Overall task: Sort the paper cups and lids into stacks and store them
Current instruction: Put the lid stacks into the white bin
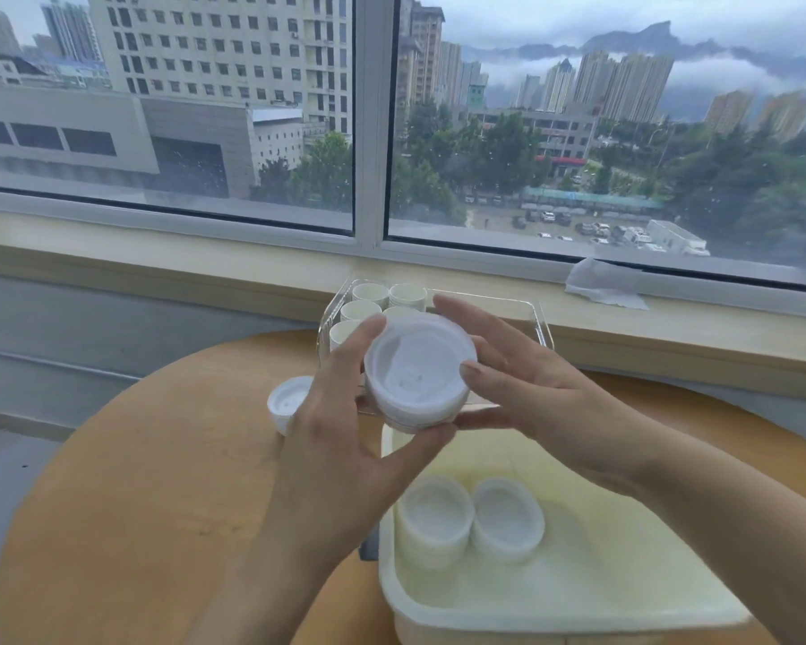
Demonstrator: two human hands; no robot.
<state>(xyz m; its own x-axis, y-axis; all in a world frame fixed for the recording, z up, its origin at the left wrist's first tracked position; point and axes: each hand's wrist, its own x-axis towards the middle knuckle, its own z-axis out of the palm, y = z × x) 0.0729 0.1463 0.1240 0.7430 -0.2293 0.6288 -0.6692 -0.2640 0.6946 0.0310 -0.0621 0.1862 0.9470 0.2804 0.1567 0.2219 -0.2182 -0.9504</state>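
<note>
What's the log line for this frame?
left hand: grips lid stack | right hand: grips lid stack | tub: two lid stacks | clear tray: cups

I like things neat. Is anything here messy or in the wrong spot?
Yes. One lid sits alone on the table, outside the tub with the other lid stacks. A crumpled tissue lies on the windowsill.

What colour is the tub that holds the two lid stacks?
Pale cream-yellow tub, seen in the head view.
</note>
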